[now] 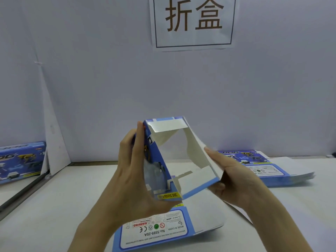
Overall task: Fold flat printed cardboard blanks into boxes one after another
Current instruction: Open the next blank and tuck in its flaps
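- Blue-and-white printed cardboard box (183,153), half-formed into an open sleeve, is held up off the white table (54,206) at centre, tilted, with its white inside facing the camera.
- Left hand (134,171): palm flat against the printed blue side panel, fingers straight and pointing up along it, thumb hooked round the lower corner by the yellow strip. It grips the box.
- Right hand (234,179): fingers lie along the outside of the white right wall, thumb tucked under the lower blue edge, pinching the wall between them.
- Both forearms come in from the bottom edge, wrists roughly level.
- Flat printed panel with a white label area (163,231) lies on the table below the hands; can't tell if it's joined to the box.
- Stack of flat blue printed blanks (269,168) on the table at right.
- Finished blue printed carton (18,160) at far left.
- White paper sign with dark characters (194,22) on the wall.
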Motion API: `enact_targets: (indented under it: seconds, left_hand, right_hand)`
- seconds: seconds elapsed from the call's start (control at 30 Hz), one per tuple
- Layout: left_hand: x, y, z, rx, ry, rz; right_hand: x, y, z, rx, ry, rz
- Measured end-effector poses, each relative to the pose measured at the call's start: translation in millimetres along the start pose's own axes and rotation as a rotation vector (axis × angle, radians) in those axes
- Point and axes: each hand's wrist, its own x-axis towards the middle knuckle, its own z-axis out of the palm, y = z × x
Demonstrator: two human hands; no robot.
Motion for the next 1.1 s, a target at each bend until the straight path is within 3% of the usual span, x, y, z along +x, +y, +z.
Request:
enact_targets:
  seconds: [0.17, 0.83, 0.93, 1.1]
  left_hand:
    - [-0.9, 4.3, -4.1, 0.15, -0.01, 0.04]
    - [5.3, 21.6, -4.0, 0.428, 0.037, 0.167]
    - [5.3, 21.0, -1.3, 0.47, 0.051, 0.204]
    - [3.5, 18.9, -3.0, 0.465, 0.058, 0.192]
  right_hand:
    - [-0.1, -8.1, -3.0, 0.115, 0.076, -0.292]
    - [5.5, 1.3, -12.7, -0.519, 0.238, -1.215]
    - [2.0, -0.3, -10.7, -0.484, 0.155, -1.22]
    - [-5.1, -8.5, -7.5, -0.039, -0.047, -0.867]
